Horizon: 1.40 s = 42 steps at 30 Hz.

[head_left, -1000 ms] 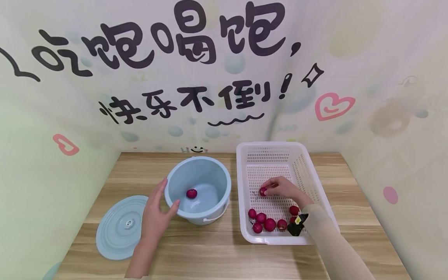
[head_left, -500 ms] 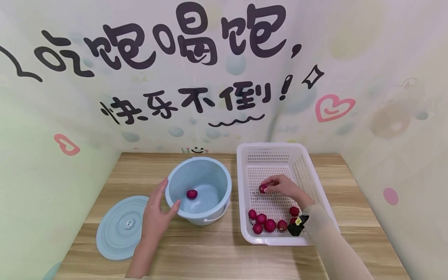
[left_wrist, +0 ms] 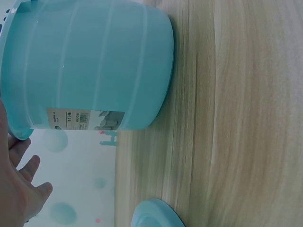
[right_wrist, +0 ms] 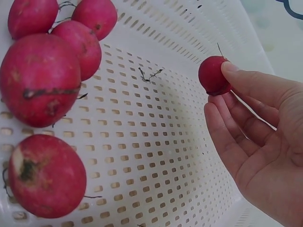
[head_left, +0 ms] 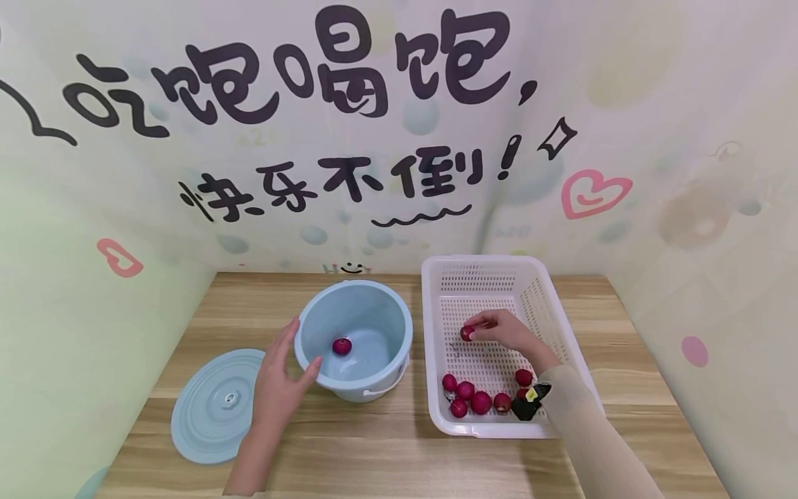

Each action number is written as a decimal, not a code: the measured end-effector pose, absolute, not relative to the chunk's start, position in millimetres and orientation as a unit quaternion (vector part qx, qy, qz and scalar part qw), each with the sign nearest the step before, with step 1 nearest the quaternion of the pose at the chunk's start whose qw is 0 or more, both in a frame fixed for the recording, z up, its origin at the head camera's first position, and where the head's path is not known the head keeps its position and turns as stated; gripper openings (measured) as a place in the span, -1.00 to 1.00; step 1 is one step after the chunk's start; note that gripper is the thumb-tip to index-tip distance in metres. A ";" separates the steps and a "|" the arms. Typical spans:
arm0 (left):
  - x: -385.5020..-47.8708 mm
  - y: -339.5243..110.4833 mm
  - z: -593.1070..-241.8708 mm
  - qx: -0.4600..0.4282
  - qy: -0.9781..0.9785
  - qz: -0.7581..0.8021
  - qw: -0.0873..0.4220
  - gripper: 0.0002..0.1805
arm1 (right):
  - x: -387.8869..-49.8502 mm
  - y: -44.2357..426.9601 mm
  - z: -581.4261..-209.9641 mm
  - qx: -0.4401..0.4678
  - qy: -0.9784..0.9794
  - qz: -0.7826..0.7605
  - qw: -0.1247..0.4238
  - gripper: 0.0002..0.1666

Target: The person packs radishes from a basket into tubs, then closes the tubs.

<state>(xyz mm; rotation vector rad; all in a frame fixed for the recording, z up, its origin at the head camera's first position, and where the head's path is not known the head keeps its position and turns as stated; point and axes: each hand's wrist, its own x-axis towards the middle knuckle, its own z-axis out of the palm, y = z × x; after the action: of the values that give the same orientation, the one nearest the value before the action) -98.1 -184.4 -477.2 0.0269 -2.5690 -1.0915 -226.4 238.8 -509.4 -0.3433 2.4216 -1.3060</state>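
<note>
My right hand (head_left: 501,331) pinches a small red radish (right_wrist: 214,74) between thumb and fingertips, above the floor of the white slotted basket (head_left: 430,346). A thin root sticks up from that radish in the right wrist view. Several more radishes (head_left: 481,402) lie along the basket's near end. To the left stands a light blue bucket (left_wrist: 90,61) with one radish (head_left: 341,346) on its bottom. My left hand (head_left: 278,381) rests against the left side of the bucket's rim, its fingers spread and fairly straight.
A round blue lid (head_left: 215,409) lies on the wooden table (head_left: 374,457) left of the bucket, partly behind the left forearm. A white handle (head_left: 388,385) hangs at the bucket's front. Walls with printed lettering enclose the table. Thin root bits (right_wrist: 149,74) lie in the basket.
My right hand has risen slightly inside the basket with the pinched radish. The left hand and bucket stay in place. The head view has shifted very slightly.
</note>
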 end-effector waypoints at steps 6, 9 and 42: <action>-97.6 -184.3 -476.4 0.009 -0.908 -0.382 0.173 -0.18 | -225.6 238.4 -506.4 -0.122 0.854 -0.472 0.182 -0.68; -97.1 -183.8 -475.4 0.010 -0.909 -0.380 0.171 -0.19 | -223.9 238.1 -503.5 -0.122 0.854 -0.472 0.181 -0.69; -96.9 -183.8 -474.1 0.012 -0.910 -0.381 0.167 -0.18 | -220.3 227.6 -481.8 -0.133 0.835 -0.504 0.177 -0.66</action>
<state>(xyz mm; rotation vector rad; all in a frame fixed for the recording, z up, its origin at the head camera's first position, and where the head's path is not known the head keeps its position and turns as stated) -96.9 -183.8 -474.1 0.0338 -2.5893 -1.0832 -220.3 227.6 -481.8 -0.3755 2.3631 -1.4273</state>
